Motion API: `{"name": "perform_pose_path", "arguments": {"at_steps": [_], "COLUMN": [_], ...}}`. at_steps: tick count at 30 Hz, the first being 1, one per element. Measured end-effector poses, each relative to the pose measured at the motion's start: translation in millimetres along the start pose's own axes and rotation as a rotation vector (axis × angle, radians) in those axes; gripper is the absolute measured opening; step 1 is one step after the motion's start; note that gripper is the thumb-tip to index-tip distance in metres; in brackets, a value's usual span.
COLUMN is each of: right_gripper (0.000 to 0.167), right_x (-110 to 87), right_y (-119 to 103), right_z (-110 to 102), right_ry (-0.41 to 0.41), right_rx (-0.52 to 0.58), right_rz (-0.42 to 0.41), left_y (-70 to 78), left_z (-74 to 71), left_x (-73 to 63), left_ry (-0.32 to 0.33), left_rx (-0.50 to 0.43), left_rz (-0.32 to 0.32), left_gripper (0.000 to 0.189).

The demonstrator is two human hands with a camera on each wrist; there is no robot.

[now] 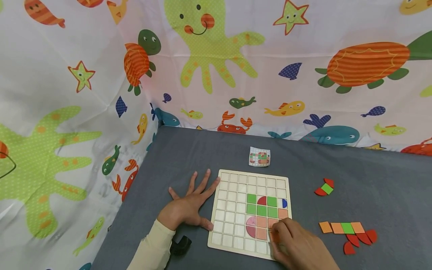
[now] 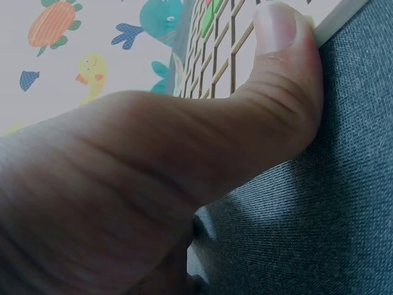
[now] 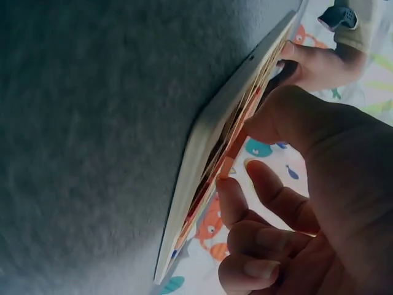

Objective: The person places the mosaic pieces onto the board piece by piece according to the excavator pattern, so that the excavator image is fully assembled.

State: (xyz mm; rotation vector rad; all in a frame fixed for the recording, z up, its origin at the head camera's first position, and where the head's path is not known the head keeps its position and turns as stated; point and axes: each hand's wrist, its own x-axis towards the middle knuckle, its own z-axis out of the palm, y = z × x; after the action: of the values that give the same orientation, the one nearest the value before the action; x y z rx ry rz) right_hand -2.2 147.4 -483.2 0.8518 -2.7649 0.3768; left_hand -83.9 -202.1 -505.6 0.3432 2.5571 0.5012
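Observation:
A wooden grid board (image 1: 229,227) lies on the grey cloth, partly filled with green, orange, red, pink and blue pieces. My left hand (image 1: 187,207) is spread flat at its left side, thumb and a fingertip on the edge. In the left wrist view the thumb (image 2: 279,67) rests over the rim. Over the board's lower right part, my right hand (image 1: 291,240) pinches an orange square tile (image 3: 234,146) between thumb and index finger, close above the grid. A pink semicircle piece (image 1: 251,227) sits in the cells left of the orange squares (image 1: 261,233).
A small printed pattern card (image 1: 259,156) lies behind the board. To the right are loose pieces: a green square (image 1: 327,188) between red quarter circles, and lower down a row of orange squares (image 1: 336,228) with several red quarter circles (image 1: 349,248). A patterned curtain (image 1: 216,101) stands behind.

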Motion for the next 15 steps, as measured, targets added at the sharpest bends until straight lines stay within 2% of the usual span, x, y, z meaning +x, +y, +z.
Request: {"name": "perform_pose_path", "arguments": {"at_steps": [7,15], "right_gripper": [0.024,0.028], "right_x": [-1.9,-2.8], "right_y": [-3.3,-6.2], "right_z": [3.5,0.3], "right_ry": [0.025,-0.043], "right_rx": [-0.029,-0.066], "right_rz": [0.019,0.047], "left_y": [2.8,4.3], "left_z": [-2.5,-4.1], "left_x": [-1.5,-3.8], "left_ry": [-0.007,-0.002], "left_rx": [0.001,0.008], "left_rz": [-0.006,-0.001], "left_gripper": [0.145,0.145]}}
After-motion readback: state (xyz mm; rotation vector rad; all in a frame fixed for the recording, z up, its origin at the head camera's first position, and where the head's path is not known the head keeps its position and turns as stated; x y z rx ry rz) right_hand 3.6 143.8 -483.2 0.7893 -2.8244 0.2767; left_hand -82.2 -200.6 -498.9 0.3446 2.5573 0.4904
